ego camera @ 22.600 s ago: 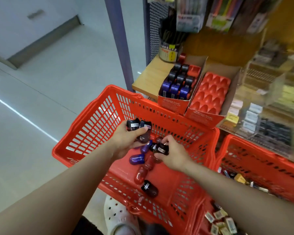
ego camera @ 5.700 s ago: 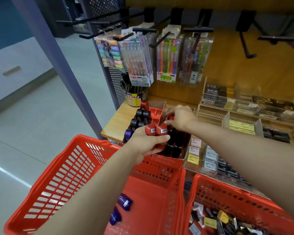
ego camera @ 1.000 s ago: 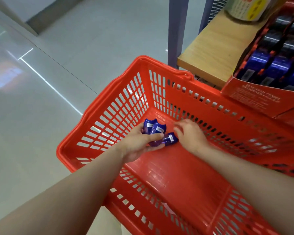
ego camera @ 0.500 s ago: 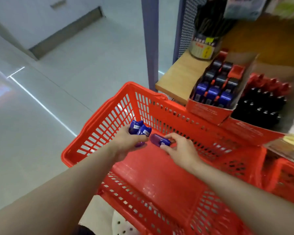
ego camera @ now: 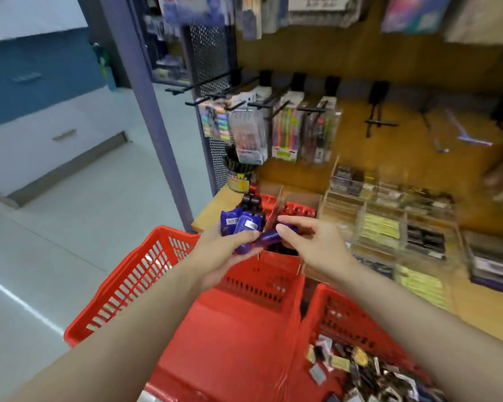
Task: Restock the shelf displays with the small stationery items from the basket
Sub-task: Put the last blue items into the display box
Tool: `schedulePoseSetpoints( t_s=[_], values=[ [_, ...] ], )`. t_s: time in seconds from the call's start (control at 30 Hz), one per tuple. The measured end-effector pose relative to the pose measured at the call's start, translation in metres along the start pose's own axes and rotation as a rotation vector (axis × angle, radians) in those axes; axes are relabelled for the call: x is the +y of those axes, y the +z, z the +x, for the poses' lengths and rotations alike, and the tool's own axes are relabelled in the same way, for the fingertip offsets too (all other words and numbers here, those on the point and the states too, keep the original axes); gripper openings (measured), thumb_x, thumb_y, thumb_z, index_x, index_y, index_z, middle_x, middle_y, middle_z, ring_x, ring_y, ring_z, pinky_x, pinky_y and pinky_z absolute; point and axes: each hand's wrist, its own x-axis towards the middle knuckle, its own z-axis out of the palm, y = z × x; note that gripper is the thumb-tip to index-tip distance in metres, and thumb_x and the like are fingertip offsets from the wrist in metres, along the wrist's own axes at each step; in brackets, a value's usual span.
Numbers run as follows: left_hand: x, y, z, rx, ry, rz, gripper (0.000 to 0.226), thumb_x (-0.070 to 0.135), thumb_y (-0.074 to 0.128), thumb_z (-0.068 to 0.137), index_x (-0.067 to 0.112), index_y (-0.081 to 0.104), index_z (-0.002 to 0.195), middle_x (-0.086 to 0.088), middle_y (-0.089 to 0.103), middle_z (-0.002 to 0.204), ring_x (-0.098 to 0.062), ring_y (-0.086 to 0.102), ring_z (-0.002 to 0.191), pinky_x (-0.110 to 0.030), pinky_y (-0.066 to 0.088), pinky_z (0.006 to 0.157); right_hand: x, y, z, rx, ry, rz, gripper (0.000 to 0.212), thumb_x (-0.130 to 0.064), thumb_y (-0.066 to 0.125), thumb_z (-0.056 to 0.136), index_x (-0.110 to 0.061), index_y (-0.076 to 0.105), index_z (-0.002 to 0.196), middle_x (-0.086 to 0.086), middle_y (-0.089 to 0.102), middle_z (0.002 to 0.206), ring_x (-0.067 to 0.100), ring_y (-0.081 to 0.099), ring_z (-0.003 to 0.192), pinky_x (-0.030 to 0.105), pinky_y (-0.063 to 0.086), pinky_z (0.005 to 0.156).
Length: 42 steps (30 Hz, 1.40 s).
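Above the far rim of the red basket (ego camera: pixel 145 274), both hands meet at mid-frame. Left hand (ego camera: pixel 218 256) grips 2 blue sharpeners (ego camera: pixel 238 224), upright, white labels facing the camera, thumb curled across their fronts. Right hand (ego camera: pixel 311 245) pinches a 3rd purple-blue sharpener (ego camera: pixel 269 237) between thumb and fingertips; that piece lies tilted and its near end touches the left hand's bundle.

Basket floor beneath the arms shows plain red plastic. Just right of it sits a second red basket (ego camera: pixel 346 311), holding a jumble of small packaged items (ego camera: pixel 360 369), mostly black, white and yellow; the blur hides details.

Beyond the hands, on the wooden shelf (ego camera: pixel 212 207), stands a red display box (ego camera: pixel 276 259) with dark sharpeners in its far rows, partly hidden by the hands. Further right, clear acrylic bins (ego camera: pixel 389 216) hold small boxed stock. At the shelf's far left corner stands a pen cup (ego camera: pixel 240 175). Pen packs (ego camera: pixel 250 134) hang from black hooks on the back panel above. A purple post (ego camera: pixel 157 132) runs up the left side of the shelf unit.
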Motion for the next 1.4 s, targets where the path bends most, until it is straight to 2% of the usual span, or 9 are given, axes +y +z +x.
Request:
schedulePoseSetpoints(
  t_s=[0.1,0.3,0.4,0.57,0.83,1.0,1.2,1.33,1.4],
  values=[
    [-0.008,0.024,0.014,0.014,0.004,0.074,0.032,0.0,0.074,0.082,0.003,0.065,0.112,-0.014,0.073,0.109,-0.024,0.071,0.101,-0.037,0.058,0.087,0.0,-0.034,0.017,0.075,0.055,-0.068,0.03,-0.028,0.082,0.077,-0.017,0.069,0.102,-0.003,0.071,0.084,0.006,0.068,0.068,0.017,0.053,0.061],
    [-0.022,0.026,0.069,0.096,0.026,0.35,0.037,0.021,0.09,0.067,0.019,0.074,0.1,0.001,0.077,0.093,-0.017,0.072,0.094,-0.034,0.058,0.086,0.011,-0.074,0.088,0.177,-0.026,-0.5,0.037,-0.043,0.081,0.075,-0.022,0.069,0.103,-0.01,0.067,0.089,0.007,0.063,0.081,0.018,0.044,0.069],
    [-0.024,0.02,0.102,0.135,0.011,0.334,0.042,0.018,0.091,0.064,0.019,0.073,0.103,-0.002,0.077,0.095,-0.022,0.071,0.098,-0.041,0.056,0.092,0.014,-0.063,0.134,0.162,-0.05,-0.608,0.039,-0.039,0.082,0.077,-0.02,0.068,0.109,-0.002,0.068,0.094,0.014,0.064,0.087,0.021,0.045,0.076],
    [-0.034,0.014,0.123,0.099,-0.007,0.35,0.045,0.019,0.091,0.065,0.022,0.07,0.104,0.003,0.076,0.095,-0.014,0.072,0.092,-0.029,0.058,0.078,0.023,-0.026,0.185,0.1,0.027,-0.739,0.043,-0.032,0.083,0.077,-0.019,0.068,0.114,0.005,0.068,0.115,0.023,0.063,0.107,0.032,0.052,0.091],
    [-0.039,0.009,0.126,0.063,0.002,0.423,0.056,0.018,0.092,0.065,0.021,0.066,0.115,0.003,0.074,0.103,-0.015,0.069,0.1,-0.043,0.054,0.097,0.05,-0.006,0.2,0.031,0.14,-0.756,0.042,-0.028,0.084,0.076,-0.017,0.071,0.114,0.005,0.069,0.116,0.021,0.065,0.105,0.024,0.046,0.075],
    [-0.039,0.009,0.125,0.07,-0.01,0.403,0.052,0.017,0.091,0.066,0.019,0.068,0.112,0.001,0.075,0.101,-0.017,0.07,0.099,-0.044,0.055,0.096,0.056,-0.003,0.204,-0.051,0.14,-0.777,0.029,-0.013,0.062,0.094,-0.018,0.068,0.123,0.007,0.065,0.127,0.023,0.063,0.111,0.028,0.05,0.091],
    [-0.037,0.017,0.121,0.126,-0.014,0.349,0.048,0.013,0.089,0.069,0.017,0.067,0.111,-0.003,0.074,0.103,-0.018,0.07,0.1,-0.039,0.057,0.093,0.036,-0.026,0.195,-0.242,0.08,-0.845,0.056,-0.005,0.045,0.096,-0.019,0.037,0.15,0.01,0.033,0.156,0.027,0.039,0.139,0.031,0.038,0.111],
    [-0.033,0.03,0.12,0.195,0.034,0.284,0.048,0.012,0.089,0.068,0.017,0.066,0.11,-0.004,0.073,0.106,-0.019,0.069,0.101,-0.042,0.055,0.096,0.021,-0.052,0.164,-0.197,0.079,-0.402,0.023,-0.034,0.062,0.094,-0.027,0.069,0.116,-0.001,0.072,0.113,0.014,0.07,0.099,0.034,0.057,0.09],
    [-0.032,0.041,0.121,0.188,0.072,0.295,0.049,0.011,0.089,0.068,0.019,0.065,0.11,-0.003,0.072,0.106,-0.018,0.068,0.102,-0.043,0.053,0.098,0.016,-0.053,0.144,-0.275,0.12,-0.26,0.032,-0.049,0.075,0.079,-0.026,0.075,0.101,-0.005,0.076,0.089,0.012,0.074,0.078,0.026,0.061,0.072]
  ],
)
